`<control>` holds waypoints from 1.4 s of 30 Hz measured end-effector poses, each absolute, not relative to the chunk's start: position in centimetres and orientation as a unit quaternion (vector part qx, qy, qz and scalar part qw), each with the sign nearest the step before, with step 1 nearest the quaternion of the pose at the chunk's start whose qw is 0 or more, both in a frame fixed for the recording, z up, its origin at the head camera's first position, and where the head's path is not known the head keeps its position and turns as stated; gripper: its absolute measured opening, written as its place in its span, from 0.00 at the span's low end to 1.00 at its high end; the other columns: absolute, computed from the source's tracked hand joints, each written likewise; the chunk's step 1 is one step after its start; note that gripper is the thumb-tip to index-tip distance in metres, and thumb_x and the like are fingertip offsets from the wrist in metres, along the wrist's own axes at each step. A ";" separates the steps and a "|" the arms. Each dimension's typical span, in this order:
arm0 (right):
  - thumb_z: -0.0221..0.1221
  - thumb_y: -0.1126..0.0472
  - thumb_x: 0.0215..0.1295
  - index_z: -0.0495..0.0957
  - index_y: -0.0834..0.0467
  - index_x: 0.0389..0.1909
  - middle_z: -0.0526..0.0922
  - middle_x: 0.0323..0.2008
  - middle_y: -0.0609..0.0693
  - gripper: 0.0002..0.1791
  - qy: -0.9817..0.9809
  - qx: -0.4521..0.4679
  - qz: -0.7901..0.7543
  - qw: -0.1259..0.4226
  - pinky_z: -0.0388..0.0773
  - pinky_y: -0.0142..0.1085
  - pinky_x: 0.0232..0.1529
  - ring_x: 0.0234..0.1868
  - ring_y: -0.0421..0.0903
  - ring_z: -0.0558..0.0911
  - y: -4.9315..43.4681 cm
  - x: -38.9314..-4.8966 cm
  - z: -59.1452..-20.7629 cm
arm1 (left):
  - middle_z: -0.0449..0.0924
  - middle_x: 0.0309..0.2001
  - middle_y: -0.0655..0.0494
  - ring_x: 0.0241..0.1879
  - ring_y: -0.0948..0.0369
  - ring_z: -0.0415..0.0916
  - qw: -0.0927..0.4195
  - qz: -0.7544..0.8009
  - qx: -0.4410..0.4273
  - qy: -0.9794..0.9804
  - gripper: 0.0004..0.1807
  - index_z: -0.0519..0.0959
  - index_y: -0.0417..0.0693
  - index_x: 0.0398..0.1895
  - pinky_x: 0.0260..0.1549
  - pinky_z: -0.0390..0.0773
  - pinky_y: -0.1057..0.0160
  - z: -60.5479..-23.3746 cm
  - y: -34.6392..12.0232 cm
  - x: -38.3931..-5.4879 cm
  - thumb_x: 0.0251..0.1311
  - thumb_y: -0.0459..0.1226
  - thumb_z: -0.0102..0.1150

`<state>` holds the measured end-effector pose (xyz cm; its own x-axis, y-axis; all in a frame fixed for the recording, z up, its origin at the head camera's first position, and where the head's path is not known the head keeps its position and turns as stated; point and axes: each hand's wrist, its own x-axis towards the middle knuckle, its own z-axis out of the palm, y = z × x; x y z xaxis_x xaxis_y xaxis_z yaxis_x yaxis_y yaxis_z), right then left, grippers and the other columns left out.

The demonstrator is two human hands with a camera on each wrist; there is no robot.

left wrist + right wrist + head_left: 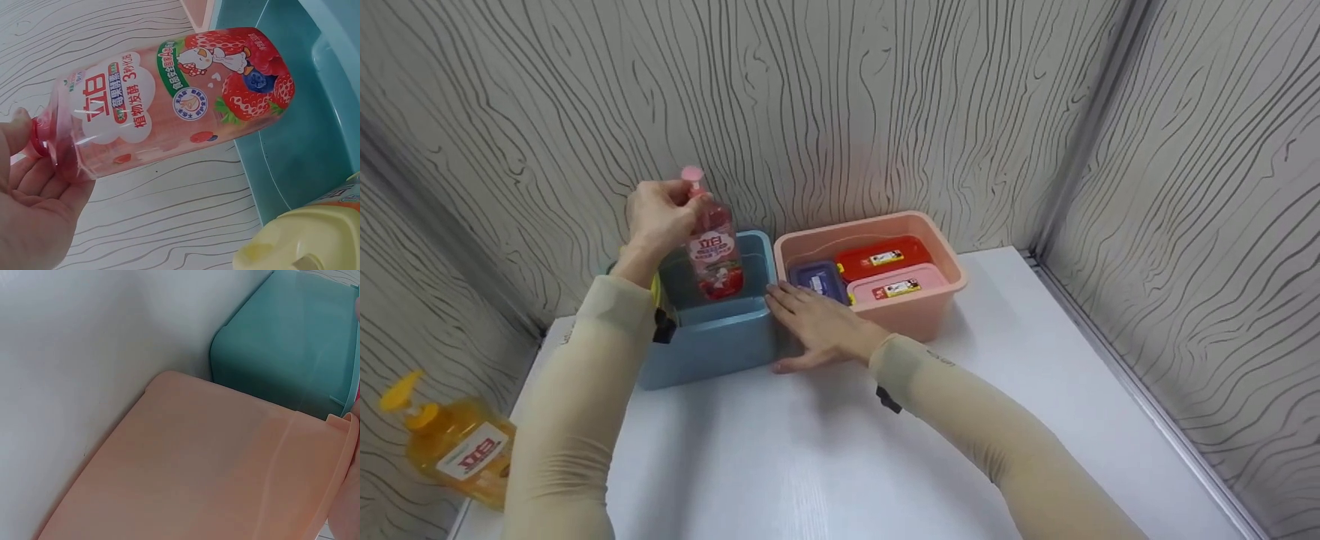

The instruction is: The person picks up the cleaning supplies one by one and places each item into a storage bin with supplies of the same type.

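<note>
My left hand (656,219) grips a pump bottle of pink-red liquid (715,251) by its neck, under the pink pump head. The bottle hangs over the blue-green bin (712,351), its base inside the opening in the head view. A strawberry label faces the left wrist camera. Flat, with fingers spread, my right hand (826,324) rests at the near rim of the peach bin (911,319), fingertips at the corner where both bins meet. Only a sliver of that hand shows in the right wrist view.
Inside the peach bin lie a red box (885,257), a pink box (900,287) and a dark blue box (817,281). A pale yellow container (306,239) is in the blue-green bin. An orange pump bottle (465,450) stands at the left; a patterned wall (840,112) rises behind.
</note>
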<state>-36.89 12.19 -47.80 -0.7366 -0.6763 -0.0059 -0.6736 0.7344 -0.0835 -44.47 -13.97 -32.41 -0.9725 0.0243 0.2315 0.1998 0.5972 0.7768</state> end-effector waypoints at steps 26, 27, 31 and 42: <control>0.49 0.14 0.68 0.37 0.47 0.95 0.36 0.95 0.44 0.67 0.934 -0.354 -0.030 0.032 0.39 0.48 0.95 0.97 0.52 0.38 11.8 -37.0 -47.8 | 0.86 0.52 0.48 0.49 0.53 0.80 0.024 -0.485 -0.037 -0.874 0.14 0.89 0.48 0.59 0.46 0.83 0.62 -37.5 -13.2 -47.5 0.81 0.41 0.62; 0.49 0.14 0.68 0.37 0.47 0.95 0.36 0.95 0.44 0.67 0.934 -0.354 -0.030 0.032 0.40 0.49 0.95 0.97 0.52 0.38 11.8 -37.0 -47.8 | 0.86 0.52 0.48 0.49 0.53 0.81 0.022 -0.484 -0.039 -0.874 0.14 0.90 0.47 0.59 0.46 0.84 0.62 -37.6 -13.2 -47.5 0.82 0.42 0.63; 0.50 0.14 0.68 0.38 0.47 0.95 0.38 0.95 0.46 0.67 0.934 -0.354 -0.029 0.027 0.42 0.50 0.95 0.97 0.52 0.39 11.8 -37.0 -47.9 | 0.86 0.52 0.48 0.51 0.50 0.81 0.010 -0.484 -0.045 -0.874 0.15 0.90 0.47 0.59 0.49 0.84 0.60 -38.1 -13.2 -47.8 0.82 0.45 0.64; 0.53 0.16 0.69 0.38 0.48 0.95 0.40 0.96 0.49 0.66 0.937 -0.348 -0.028 0.030 0.42 0.49 0.95 0.97 0.52 0.41 11.6 -36.9 -48.0 | 0.86 0.57 0.46 0.55 0.51 0.81 0.007 -0.490 -0.052 -0.870 0.19 0.87 0.44 0.65 0.53 0.84 0.61 -39.7 -13.7 -49.0 0.82 0.45 0.65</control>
